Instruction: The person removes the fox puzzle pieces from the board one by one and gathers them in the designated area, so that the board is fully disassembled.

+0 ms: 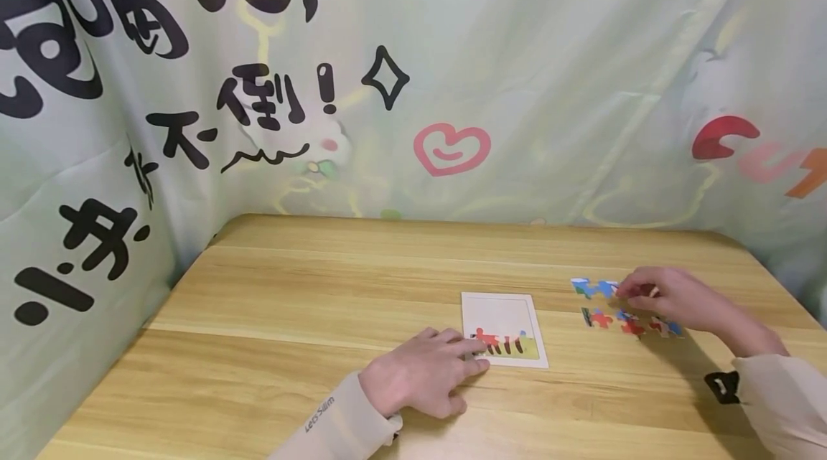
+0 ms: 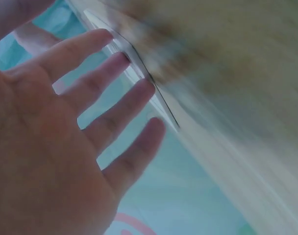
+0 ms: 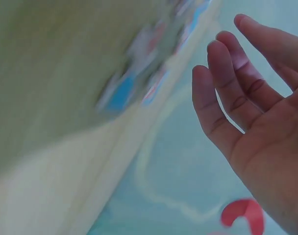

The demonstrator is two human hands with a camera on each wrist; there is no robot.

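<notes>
A white puzzle board [image 1: 496, 311] lies on the wooden table, its lower part filled with joined pieces [image 1: 510, 346] in red, black and yellow-green. Spread fingers of my left hand [image 1: 423, 372] rest on the board's lower left edge; the left wrist view shows those fingertips along the board [image 2: 134, 68]. Over to the right, my right hand [image 1: 675, 295] hovers by the blue puzzle pieces [image 1: 597, 288], fingers loosely bent. In the right wrist view nothing shows between the fingers of the right hand [image 3: 252, 98], and blurred puzzle pieces [image 3: 122, 93] lie beyond them.
Below the blue pieces is a row of loose pieces, among them a red one [image 1: 601, 318] and a red-and-blue one [image 1: 631, 324]. Behind the table [image 1: 291, 288] hangs a pale printed curtain [image 1: 549, 72], which also runs along the left side.
</notes>
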